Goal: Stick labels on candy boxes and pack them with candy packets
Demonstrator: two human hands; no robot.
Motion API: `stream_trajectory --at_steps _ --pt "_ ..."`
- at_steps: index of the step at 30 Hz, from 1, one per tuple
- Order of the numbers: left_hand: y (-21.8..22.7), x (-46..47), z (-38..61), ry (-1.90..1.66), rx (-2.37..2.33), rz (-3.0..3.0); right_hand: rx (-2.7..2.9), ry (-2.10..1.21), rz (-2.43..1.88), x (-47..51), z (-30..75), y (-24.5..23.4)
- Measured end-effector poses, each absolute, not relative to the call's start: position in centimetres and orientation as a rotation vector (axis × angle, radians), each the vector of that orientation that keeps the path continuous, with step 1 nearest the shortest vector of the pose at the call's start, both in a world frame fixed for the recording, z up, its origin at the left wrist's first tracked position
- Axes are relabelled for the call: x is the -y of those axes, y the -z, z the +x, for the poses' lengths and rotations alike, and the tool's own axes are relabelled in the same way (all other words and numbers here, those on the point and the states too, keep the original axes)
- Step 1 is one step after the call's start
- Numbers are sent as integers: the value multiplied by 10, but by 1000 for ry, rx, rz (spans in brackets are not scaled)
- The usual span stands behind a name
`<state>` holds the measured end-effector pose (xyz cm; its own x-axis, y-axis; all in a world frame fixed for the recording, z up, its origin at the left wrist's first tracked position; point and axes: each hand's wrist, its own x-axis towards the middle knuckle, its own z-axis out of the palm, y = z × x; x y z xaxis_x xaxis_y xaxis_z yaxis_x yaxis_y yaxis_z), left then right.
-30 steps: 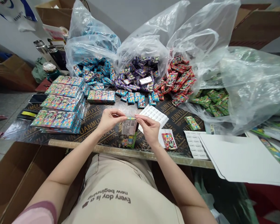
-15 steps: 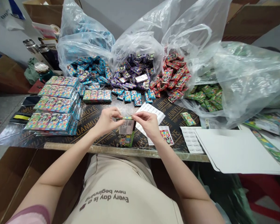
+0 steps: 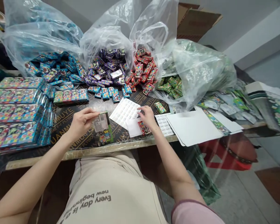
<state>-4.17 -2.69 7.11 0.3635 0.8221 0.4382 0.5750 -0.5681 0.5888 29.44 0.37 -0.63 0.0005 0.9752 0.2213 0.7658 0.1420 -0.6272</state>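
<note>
My left hand (image 3: 80, 123) pinches the top of a small green box (image 3: 103, 129) with a barcode label, held upright near the table's front edge. My right hand (image 3: 148, 116) has let go of the box. Its fingertips are drawn together at the right edge of a white sticker sheet (image 3: 124, 112). What they pinch is too small to make out. Just below that hand, a red packet (image 3: 143, 127) lies on a white card (image 3: 133, 128).
Open plastic bags hold blue packets (image 3: 53, 67), purple packets (image 3: 107, 65), red packets (image 3: 143, 68) and green packets (image 3: 171, 84). Wrapped multicolour packs (image 3: 16, 109) are stacked at the left. White sheets (image 3: 193, 126) lie at the right, a red stool (image 3: 226, 152) beneath them.
My right hand left the box top and moved right to the sticker sheet. My left hand keeps the box. The view has swung to the right.
</note>
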Motion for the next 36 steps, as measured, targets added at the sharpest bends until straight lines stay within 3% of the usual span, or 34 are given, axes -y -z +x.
stream_trajectory --at_steps 6,18,24,29,32,36 --pt "-71 31 -35 -1053 -1150 2341 1952 -421 -1825 -14 350 42" --pt "-69 38 -29 -1040 -1191 2390 1933 -410 -1779 15 344 47" --pt "-70 42 -23 -1111 -1156 2393 1665 -573 -1681 -2 316 -21" --pt "-75 44 -24 -1119 -1144 2324 1749 -1318 -1100 1 219 -105" --pt "-73 44 -25 -1237 -1140 2213 1872 -1544 -994 2 174 -124" --pt "-71 45 -26 -1295 -1092 2194 1967 -1589 -1006 -4 153 -125"
